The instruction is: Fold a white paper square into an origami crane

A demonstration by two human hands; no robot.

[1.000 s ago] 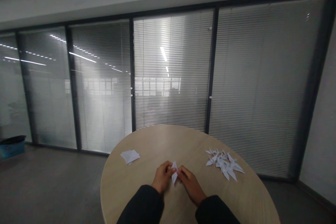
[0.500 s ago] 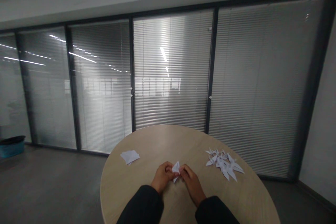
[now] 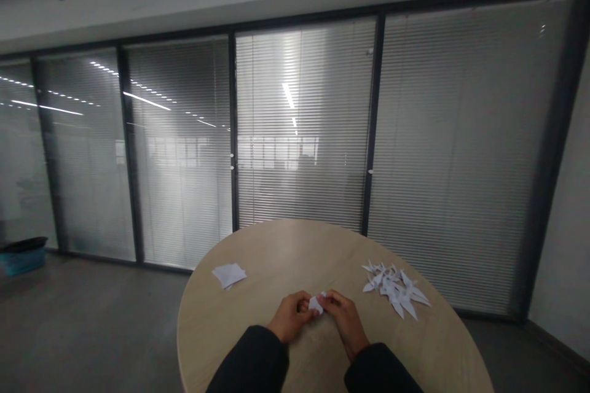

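A small folded piece of white paper (image 3: 315, 305) is held between my two hands, just above the near middle of the round table (image 3: 295, 245). My left hand (image 3: 291, 315) pinches its left side between thumb and curled fingers. On the other side, my right hand (image 3: 343, 317) grips the upper right corner with thumb and fingertips. The fingers cover part of the paper, so its full folded shape is hidden. Several white origami cranes (image 3: 396, 288) lie in a pile to the right, apart from my hands.
A small stack of white paper sheets (image 3: 229, 275) rests at the table's left side. Beyond the table runs a glass partition (image 3: 299, 190) with blinds. On the floor at far left stands a blue bin (image 3: 24, 258) with a black liner.
The folded paper has turned from pointing upright to lying tilted between my hands. My right hand has shifted slightly right and its grip now sits at the paper's upper right.
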